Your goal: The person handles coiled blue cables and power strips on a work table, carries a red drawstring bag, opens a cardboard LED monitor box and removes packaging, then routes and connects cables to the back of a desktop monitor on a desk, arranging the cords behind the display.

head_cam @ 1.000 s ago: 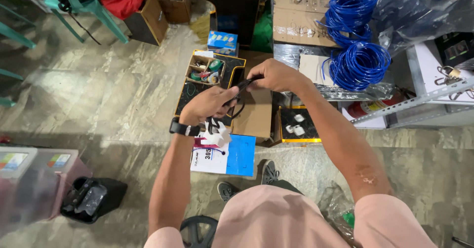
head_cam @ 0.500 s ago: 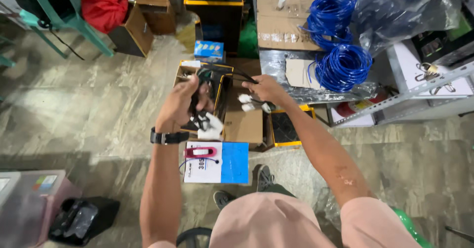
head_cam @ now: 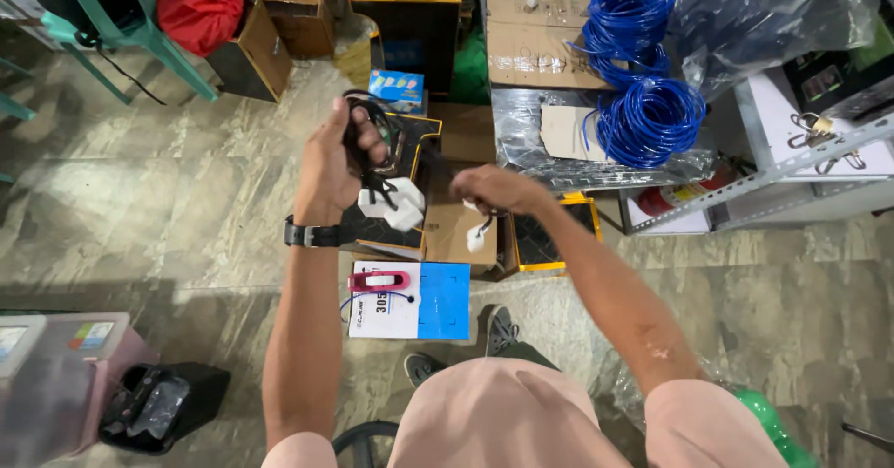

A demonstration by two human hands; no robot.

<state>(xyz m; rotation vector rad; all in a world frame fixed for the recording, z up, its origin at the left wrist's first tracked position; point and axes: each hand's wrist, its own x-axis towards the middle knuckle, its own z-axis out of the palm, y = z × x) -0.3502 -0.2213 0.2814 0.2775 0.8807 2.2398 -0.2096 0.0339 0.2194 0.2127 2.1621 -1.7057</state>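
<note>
1. A black cable point(head_cam: 372, 137) is bunched in loops in the left hand point(head_cam: 335, 165), raised above the floor in front of the person.
2. The left hand is closed around the loops, thumb over the top; a black watch point(head_cam: 312, 235) sits on that wrist.
3. Two white plugs point(head_cam: 396, 204) hang just below the left hand, touching each other.
4. The right hand point(head_cam: 498, 189) is closed on a stretch of the same cable, which runs taut between the two hands.
5. A third white plug point(head_cam: 476, 237) dangles just under the right hand.
6. Under the hands stands an open box point(head_cam: 410, 235) with a yellow rim, and beside it a brown carton point(head_cam: 456, 230).
7. Nearer the person, a white and blue packet point(head_cam: 410, 300) lies on the tiled floor, with a red piece on it.
8. A grey shoe point(head_cam: 503, 330) shows just right of the packet.
9. To the right, two coils of blue wire point(head_cam: 647, 119) rest on clear plastic sheeting.
10. At top left stand a green chair point(head_cam: 140, 30) and a red bag point(head_cam: 196, 12).
11. At bottom left sits a black bin point(head_cam: 158, 407).
</note>
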